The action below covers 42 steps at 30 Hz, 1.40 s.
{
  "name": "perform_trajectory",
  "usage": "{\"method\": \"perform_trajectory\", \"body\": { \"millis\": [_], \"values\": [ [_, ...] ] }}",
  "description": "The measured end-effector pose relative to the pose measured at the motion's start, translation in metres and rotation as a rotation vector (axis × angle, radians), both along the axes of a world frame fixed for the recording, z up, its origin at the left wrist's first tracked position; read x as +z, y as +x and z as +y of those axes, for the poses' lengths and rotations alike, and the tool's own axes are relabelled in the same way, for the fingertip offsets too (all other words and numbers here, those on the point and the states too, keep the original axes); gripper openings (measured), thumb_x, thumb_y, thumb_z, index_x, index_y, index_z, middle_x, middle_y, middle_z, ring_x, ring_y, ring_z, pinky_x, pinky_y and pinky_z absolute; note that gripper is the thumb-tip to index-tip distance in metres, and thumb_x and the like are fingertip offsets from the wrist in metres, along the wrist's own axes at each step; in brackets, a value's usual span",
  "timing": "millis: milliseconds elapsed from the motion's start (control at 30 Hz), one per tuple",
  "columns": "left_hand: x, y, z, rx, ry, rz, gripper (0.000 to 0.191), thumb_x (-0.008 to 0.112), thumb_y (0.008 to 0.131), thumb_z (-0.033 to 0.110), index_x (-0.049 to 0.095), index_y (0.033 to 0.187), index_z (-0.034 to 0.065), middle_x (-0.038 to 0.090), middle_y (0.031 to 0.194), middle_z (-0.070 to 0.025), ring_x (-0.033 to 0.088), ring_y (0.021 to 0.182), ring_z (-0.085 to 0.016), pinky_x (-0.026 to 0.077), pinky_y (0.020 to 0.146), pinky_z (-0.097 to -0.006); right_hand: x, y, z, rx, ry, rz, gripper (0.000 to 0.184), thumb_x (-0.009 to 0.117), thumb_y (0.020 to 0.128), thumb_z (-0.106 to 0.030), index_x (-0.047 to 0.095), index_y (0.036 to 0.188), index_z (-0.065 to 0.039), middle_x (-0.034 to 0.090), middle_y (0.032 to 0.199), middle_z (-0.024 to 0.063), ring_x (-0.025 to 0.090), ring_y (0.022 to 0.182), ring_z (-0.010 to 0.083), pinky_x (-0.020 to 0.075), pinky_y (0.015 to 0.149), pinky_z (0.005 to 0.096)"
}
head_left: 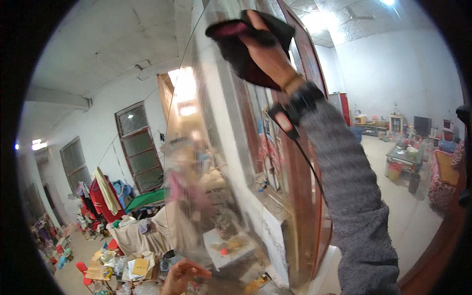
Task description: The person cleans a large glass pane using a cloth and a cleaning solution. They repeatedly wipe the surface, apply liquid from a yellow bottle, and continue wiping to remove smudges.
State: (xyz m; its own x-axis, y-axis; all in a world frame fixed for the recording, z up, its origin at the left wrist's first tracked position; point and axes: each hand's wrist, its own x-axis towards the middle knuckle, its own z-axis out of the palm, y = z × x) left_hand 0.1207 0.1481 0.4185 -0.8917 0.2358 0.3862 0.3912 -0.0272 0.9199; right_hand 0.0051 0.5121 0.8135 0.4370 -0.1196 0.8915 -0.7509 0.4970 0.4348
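My right hand (267, 55) is raised high at the upper middle and presses a dark cloth (239, 55) against a pane of clear glass (221, 129). The cloth is black with a dark red patch, and its ends hang around the fingers. On the wrist are a thin band and a black strap with a small cabled device (284, 121); a grey fuzzy sleeve (346, 177) covers the arm. My left hand (186, 274) is low at the bottom middle, near the pane's lower left edge, its fingers partly bent and holding nothing that I can see.
A brown door frame (304, 221) stands right of the pane. Behind the glass is a small white table (226, 254) with things on it. Low on the left lie a cluttered table (96, 271) and a red chair (84, 273). A room with a low table (405, 155) opens at right.
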Motion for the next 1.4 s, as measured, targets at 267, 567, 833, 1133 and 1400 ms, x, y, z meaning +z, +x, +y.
{"method": "perform_trajectory", "body": {
  "millis": [267,567,833,1133,1400],
  "values": [
    [-0.01,0.032,-0.048,0.143,-0.123,0.087,0.013,0.055,0.095,0.012,0.058,0.101,0.0007,0.065,0.086,-0.0113,0.063,0.082,-0.021,0.05,0.079,-0.0355,-0.185,0.02,-0.121,0.243,0.84,-0.172,0.031,0.061,0.074,-0.009,0.055,0.105,-0.008,0.057,0.104,0.0097,0.055,0.101,0.0297,0.0406,0.096,0.0414],
    [-0.011,0.048,-0.047,0.079,-0.079,-0.019,0.014,0.056,0.094,0.014,0.059,0.095,0.0002,0.066,0.087,-0.013,0.064,0.08,-0.023,0.051,0.075,-0.0356,0.077,-0.063,-0.082,0.416,-0.067,0.298,0.025,0.058,0.074,0.001,0.058,0.098,-0.007,0.063,0.092,0.0155,0.061,0.085,0.0352,0.0482,0.081,0.039],
    [-0.016,0.054,-0.043,0.164,0.04,-0.145,0.011,0.058,0.09,0.007,0.059,0.098,-0.0006,0.065,0.088,-0.0117,0.064,0.077,-0.021,0.053,0.07,-0.0352,-0.089,0.015,-0.103,0.39,0.59,-0.001,0.021,0.062,0.072,-0.006,0.063,0.093,-0.006,0.06,0.089,0.016,0.061,0.088,0.0281,0.0475,0.081,0.0384],
    [-0.012,0.059,-0.05,0.137,-0.031,0.014,0.018,0.057,0.092,0.013,0.058,0.104,-0.001,0.064,0.084,-0.0109,0.063,0.078,-0.023,0.052,0.072,-0.0375,0.038,-0.055,-0.061,0.296,0.221,0.122,0.019,0.065,0.073,-0.003,0.06,0.091,-0.004,0.062,0.093,0.0163,0.058,0.094,0.0336,0.0461,0.081,0.0392],
    [-0.025,0.06,-0.038,0.222,-0.03,0.004,0.021,0.057,0.094,0.02,0.062,0.1,-0.0003,0.065,0.081,-0.0119,0.064,0.072,-0.023,0.052,0.067,-0.0365,-0.083,0.001,-0.106,0.31,0.611,0.107,0.024,0.062,0.074,-0.008,0.06,0.097,-0.004,0.057,0.097,0.0155,0.056,0.094,0.0333,0.0461,0.087,0.0379]
  ]
}}
